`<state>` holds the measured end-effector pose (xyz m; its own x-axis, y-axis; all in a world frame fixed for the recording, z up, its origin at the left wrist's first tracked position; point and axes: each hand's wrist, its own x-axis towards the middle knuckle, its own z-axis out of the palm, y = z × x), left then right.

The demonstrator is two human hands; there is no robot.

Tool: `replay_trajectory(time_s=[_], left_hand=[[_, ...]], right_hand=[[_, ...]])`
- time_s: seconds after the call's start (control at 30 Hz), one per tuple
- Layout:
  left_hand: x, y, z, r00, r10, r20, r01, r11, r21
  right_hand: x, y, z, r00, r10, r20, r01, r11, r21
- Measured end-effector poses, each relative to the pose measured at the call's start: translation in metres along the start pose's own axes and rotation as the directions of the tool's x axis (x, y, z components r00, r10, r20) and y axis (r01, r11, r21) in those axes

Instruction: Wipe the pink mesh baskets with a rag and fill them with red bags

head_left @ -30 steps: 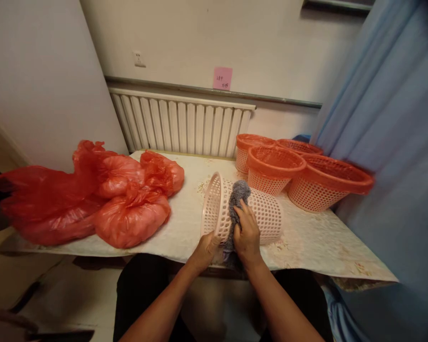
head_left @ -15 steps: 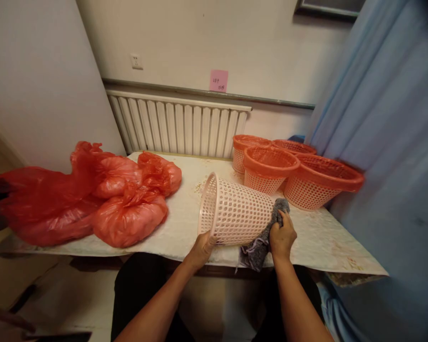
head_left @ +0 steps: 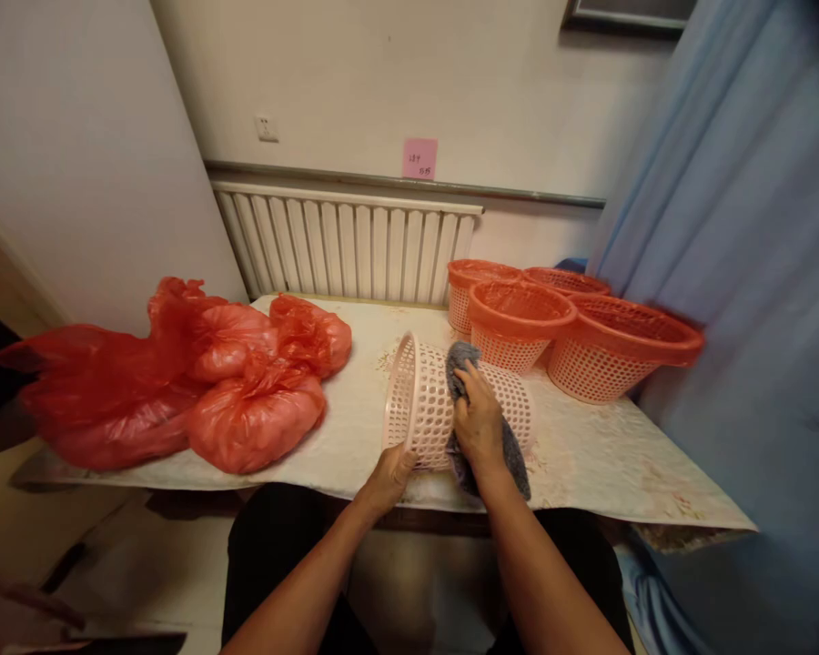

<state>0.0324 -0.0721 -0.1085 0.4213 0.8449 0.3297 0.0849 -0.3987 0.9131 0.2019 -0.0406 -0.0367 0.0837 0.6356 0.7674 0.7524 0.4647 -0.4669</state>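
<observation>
A pale pink perforated wastebasket [head_left: 431, 409] lies on its side on the table, its mouth facing left. My left hand [head_left: 390, 478] grips the near edge of its rim, thumb on the outside. Pressed against the middle of the basket's side is a grey cloth [head_left: 515, 459], held under my right hand [head_left: 479, 423]. The cloth hangs down past the near side of the basket. Part of the basket's wall is hidden behind the cloth and my right hand.
Several tied red plastic bags [head_left: 256, 418] are heaped on the table's left. Several wastebaskets lined with red bags [head_left: 519, 314] stand at the back right, near a blue curtain [head_left: 737, 273]. A white radiator [head_left: 348, 241] runs along the wall behind the covered table [head_left: 361, 409].
My right hand has moved left with the cloth, from the basket's base end to the middle of its side. My left hand keeps its hold on the rim.
</observation>
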Motion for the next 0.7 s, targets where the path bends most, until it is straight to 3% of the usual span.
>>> replay_trajectory(time_s=[0.13,0.27,0.5,0.7], left_hand=[[0.003,-0.005,-0.001,0.996,-0.037,-0.082,0.043,0.996,0.077],[0.009,-0.009,-0.003,0.989,-0.048,-0.139,0.063,0.992,0.107],[0.022,-0.004,-0.006,0.967,-0.110,-0.231,0.146,0.979,0.145],[0.029,-0.002,-0.010,0.970,-0.155,-0.185,0.170,0.983,0.063]], right_hand=[[0.002,-0.037,0.013,0.986,-0.134,0.098,0.124,0.987,0.105],[-0.019,-0.053,0.023,0.989,-0.140,0.053,0.134,0.986,0.100],[-0.067,-0.035,0.033,0.978,-0.208,-0.006,0.208,0.978,0.031],[-0.045,-0.009,0.027,0.984,-0.179,0.003,0.178,0.984,0.016]])
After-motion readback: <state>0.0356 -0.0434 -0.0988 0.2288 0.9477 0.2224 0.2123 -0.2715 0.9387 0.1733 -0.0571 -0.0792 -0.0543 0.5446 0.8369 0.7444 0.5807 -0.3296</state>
